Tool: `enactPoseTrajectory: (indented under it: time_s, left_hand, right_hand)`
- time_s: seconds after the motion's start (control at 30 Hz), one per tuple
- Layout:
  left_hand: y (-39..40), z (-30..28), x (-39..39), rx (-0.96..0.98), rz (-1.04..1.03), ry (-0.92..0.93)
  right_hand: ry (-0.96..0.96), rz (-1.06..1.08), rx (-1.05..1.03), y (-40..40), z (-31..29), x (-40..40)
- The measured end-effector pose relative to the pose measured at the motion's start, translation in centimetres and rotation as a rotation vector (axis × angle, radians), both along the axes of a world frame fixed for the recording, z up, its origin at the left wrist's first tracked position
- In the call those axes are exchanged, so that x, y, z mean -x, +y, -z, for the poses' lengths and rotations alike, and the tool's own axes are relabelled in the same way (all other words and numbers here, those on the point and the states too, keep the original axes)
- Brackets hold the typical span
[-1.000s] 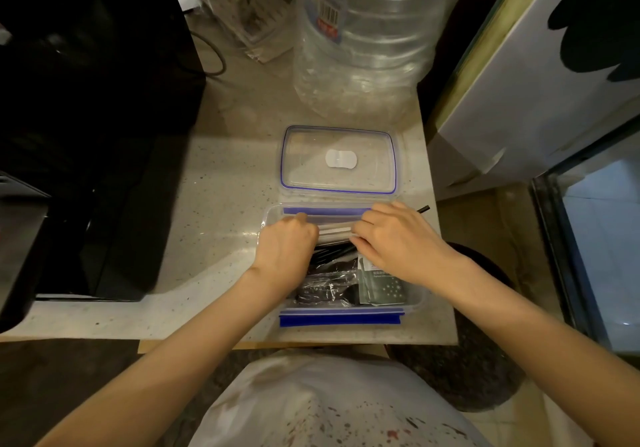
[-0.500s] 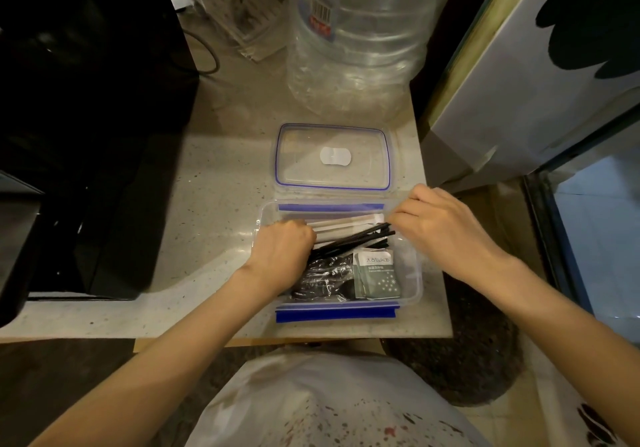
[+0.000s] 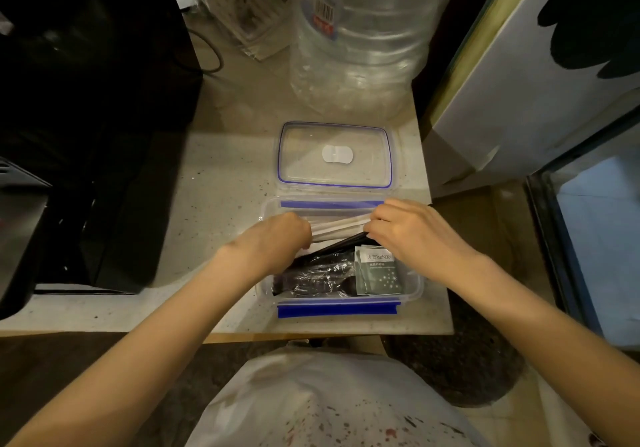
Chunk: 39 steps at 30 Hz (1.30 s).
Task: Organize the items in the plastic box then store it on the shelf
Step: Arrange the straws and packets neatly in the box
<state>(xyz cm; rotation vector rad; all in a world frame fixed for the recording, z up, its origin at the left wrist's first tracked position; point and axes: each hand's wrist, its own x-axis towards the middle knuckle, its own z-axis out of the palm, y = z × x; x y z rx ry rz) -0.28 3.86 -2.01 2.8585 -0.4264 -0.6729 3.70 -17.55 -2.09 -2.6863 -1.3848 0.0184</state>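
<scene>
Gripping pale paper-wrapped sticks (image 3: 337, 228) inside plastic box (image 3: 417, 285), left hand (image 3: 277, 239) and right hand (image 3: 412, 230) fingers clamped on opposite ends; black straws (image 3: 341, 244) just below fingers.

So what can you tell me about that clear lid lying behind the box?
The lid is a clear plastic rectangle with rounded corners, a blue seal line running round its edge and a small white oval patch at its middle. It lies flat on the speckled counter, off the box, just behind it and in front of the big water bottle. Neither hand touches it.
</scene>
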Motion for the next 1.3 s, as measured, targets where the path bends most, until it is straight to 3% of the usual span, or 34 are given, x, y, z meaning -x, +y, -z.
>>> enactPoseTrajectory:
  time_s: [0.33,0.43,0.63,0.93,1.3]
  left_hand:
    - [-1.0,-0.1,0.6,-0.090,0.061,-0.255]
    - [-1.4,0.3,1.1,-0.093,0.063,-0.241]
    - [-2.1,1.1,1.9,-0.129,0.062,-0.225]
    - [-2.1,1.9,1.8,-0.118,0.025,-0.167]
    - [-1.2,-1.3,2.4,-0.050,-0.061,-0.285]
  right_hand:
    - [0.097,0.058,0.064,3.6,2.1,1.0]
    - [0.148,0.103,0.123,4.1,2.7,1.1]
    - [0.304,0.170,0.041,4.0,1.5,0.9]
    - [0.347,0.257,0.040,2.4,0.5,1.2]
    - [0.455,0.253,-0.064,1.9,-1.0,2.3]
